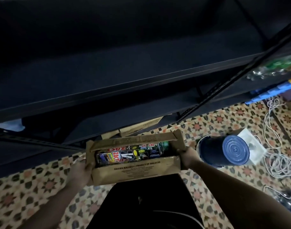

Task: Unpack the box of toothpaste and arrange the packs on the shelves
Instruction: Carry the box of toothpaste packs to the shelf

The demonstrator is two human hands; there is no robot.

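A brown cardboard box (pixel 136 171) is held up in front of me, its top flaps open. Inside lie several toothpaste packs (pixel 129 154) with dark, red and green printing, packed flat in rows. My left hand (pixel 82 171) grips the box's left end and my right hand (pixel 185 157) grips its right end. Just above and beyond the box runs a dark metal shelf (pixel 108 90), its boards bare in this view.
A dark blue round tin (pixel 224 150) lies on its side on the patterned floor to the right, beside a white block and tangled white cords (pixel 273 129). More goods sit on shelves at the far right (pixel 273 70). Another cardboard piece lies under the shelf.
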